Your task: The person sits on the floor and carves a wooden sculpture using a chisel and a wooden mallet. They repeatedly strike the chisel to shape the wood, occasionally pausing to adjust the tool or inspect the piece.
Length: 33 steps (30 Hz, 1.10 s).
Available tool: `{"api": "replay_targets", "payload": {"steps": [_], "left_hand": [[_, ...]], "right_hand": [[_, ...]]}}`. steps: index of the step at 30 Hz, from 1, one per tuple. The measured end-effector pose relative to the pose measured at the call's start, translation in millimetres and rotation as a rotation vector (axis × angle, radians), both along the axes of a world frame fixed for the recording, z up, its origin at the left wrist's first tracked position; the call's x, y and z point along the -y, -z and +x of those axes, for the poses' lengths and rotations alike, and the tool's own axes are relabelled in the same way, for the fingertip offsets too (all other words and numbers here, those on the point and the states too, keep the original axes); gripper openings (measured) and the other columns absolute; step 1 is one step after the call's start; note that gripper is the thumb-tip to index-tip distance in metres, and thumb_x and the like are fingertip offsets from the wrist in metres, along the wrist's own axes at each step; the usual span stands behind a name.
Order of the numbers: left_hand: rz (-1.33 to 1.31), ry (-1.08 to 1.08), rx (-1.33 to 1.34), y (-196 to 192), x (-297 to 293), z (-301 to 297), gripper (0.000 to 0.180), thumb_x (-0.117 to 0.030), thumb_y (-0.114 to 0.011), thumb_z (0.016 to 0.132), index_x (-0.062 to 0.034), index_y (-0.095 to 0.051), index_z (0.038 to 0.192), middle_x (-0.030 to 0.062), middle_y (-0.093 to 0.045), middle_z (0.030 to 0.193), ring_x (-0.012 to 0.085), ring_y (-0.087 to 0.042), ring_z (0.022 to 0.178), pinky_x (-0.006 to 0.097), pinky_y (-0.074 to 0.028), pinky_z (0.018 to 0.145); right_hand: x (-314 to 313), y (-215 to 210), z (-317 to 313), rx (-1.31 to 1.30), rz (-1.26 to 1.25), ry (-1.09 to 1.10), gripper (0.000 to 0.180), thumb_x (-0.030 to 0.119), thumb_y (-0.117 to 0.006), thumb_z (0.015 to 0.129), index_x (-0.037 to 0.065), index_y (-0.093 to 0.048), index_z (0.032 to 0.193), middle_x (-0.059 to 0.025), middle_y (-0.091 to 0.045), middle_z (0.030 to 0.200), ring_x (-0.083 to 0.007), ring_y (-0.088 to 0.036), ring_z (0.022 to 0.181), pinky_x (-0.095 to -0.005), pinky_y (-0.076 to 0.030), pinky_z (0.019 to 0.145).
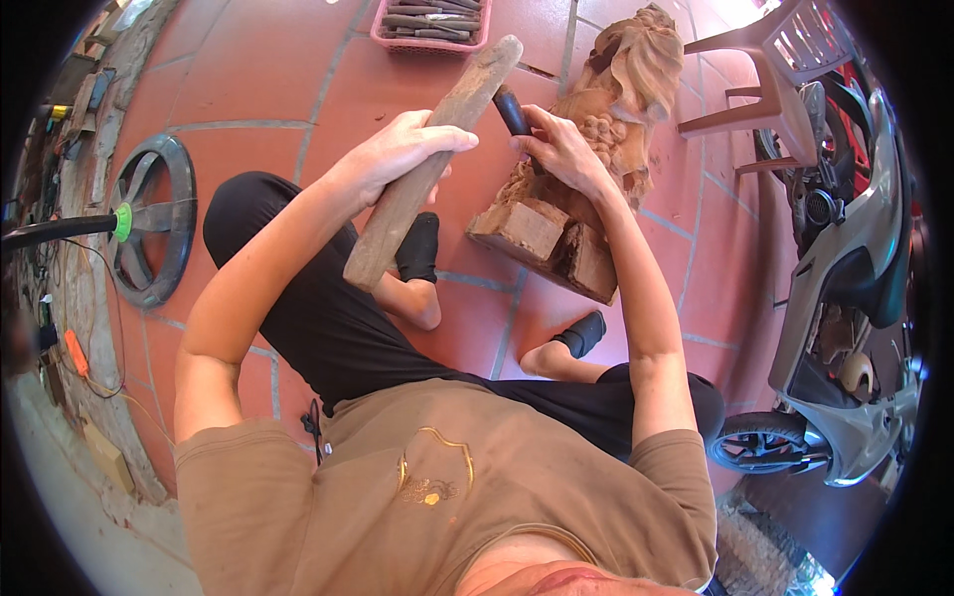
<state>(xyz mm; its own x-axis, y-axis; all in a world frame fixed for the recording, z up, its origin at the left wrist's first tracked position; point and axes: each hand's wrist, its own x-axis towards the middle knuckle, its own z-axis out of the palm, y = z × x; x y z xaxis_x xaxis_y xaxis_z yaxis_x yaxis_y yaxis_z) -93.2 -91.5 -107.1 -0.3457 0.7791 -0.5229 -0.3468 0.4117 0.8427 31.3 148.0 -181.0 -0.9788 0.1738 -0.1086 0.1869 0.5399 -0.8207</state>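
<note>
My left hand (405, 149) is wrapped round a long wooden club (396, 221), which slants up to the right in front of me. The dark handle of a chisel (512, 111) sits in my right hand (566, 151), pinched between thumb and fingers. The club's upper end is close to the top of that handle. Below the hand the chisel's blade is hidden. A carved wooden figure (628, 74) lies on the floor under and beyond my right hand, its blocky base end nearest me. Round carved lumps and flowing folds show on it.
A pink basket (383, 42) full of chisels stands at the far side. To the left is a round fan base (151, 221) with a cable nearby. A plastic chair (765, 84) and a motorbike (845, 298) stand to the right. Red tiles cover the floor (238, 94).
</note>
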Motion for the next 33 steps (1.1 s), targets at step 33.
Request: {"api": "replay_targets", "payload": {"steps": [33], "left_hand": [[0.147,-0.141,-0.155,-15,-3,-3,0.041,-0.039,-0.072,0.091,-0.0063,-0.054,0.107,0.0003,-0.057,0.071,0.0065,-0.055,0.047,0.02,-0.045,0.041]], "right_hand": [[-2,3,8,-0.093,0.0,0.151,0.039,0.015,-0.071,0.093,-0.002,-0.058,0.125,-0.0135,-0.071,0.086,-0.0173,-0.07,0.074,-0.0339,-0.055,0.069]]}}
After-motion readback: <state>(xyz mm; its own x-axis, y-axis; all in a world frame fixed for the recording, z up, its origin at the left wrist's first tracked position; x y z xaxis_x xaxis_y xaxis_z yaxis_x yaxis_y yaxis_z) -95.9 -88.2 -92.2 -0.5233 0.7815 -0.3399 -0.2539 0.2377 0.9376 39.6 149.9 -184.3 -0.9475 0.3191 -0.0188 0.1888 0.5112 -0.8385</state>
